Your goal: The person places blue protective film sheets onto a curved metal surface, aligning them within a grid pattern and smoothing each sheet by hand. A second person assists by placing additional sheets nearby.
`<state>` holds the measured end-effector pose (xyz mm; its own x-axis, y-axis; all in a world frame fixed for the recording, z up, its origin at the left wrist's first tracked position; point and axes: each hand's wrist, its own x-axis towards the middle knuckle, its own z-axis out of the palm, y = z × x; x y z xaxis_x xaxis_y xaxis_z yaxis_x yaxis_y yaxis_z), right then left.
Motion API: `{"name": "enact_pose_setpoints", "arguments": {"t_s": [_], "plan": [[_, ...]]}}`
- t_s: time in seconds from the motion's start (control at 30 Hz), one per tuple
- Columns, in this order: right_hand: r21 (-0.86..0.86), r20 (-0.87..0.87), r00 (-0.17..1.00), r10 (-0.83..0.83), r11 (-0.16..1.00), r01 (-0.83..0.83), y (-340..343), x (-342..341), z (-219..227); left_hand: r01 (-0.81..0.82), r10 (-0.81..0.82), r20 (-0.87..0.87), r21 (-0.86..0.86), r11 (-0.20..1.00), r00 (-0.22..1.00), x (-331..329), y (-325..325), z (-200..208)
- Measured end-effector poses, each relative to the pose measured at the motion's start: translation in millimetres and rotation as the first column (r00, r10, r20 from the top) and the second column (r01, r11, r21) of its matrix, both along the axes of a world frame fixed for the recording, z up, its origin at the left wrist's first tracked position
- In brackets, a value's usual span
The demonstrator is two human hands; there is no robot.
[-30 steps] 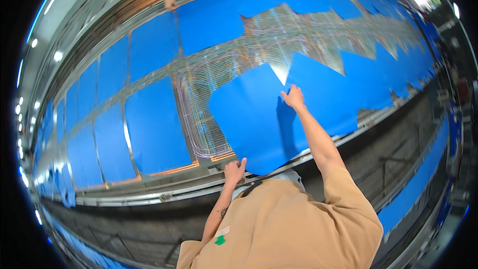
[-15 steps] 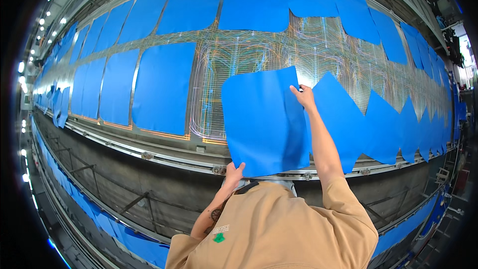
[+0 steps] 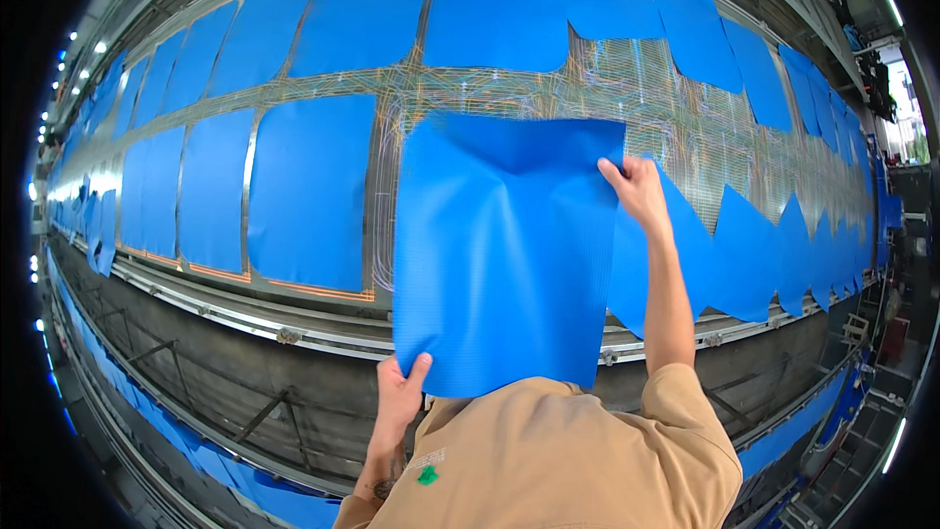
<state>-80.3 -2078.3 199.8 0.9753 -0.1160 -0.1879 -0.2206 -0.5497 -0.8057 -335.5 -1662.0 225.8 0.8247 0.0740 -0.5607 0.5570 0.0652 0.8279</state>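
Both hands grip one blue sheet (image 3: 504, 255): left hand (image 3: 399, 394) bottom corner, right hand (image 3: 636, 191) upper edge.

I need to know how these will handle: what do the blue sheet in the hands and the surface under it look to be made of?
The blue sheet looks like a thin, flexible plastic or coated fabric with a matte finish: it creases near its top and bends between the left hand and right hand. The bed beneath seems to be shiny metal, a fine grid of wires or rods; which, I cannot tell.
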Motion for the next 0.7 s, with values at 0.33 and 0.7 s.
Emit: {"name": "enact_pose_setpoints", "arguments": {"t_s": [0.33,0.7], "plan": [[0.392,-0.291,0.948,0.132,0.920,-0.008,31.8,159.2,-159.7,-0.193,0.191,-0.055,-0.050,0.980,0.980,99.5,78.3,-213.9],[0.057,-0.078,0.987,0.143,0.989,-0.138,24.1,204.9,-230.3,-0.281,0.293,-0.126,0.106,0.954,0.948,101.0,73.4,-239.0]]}}
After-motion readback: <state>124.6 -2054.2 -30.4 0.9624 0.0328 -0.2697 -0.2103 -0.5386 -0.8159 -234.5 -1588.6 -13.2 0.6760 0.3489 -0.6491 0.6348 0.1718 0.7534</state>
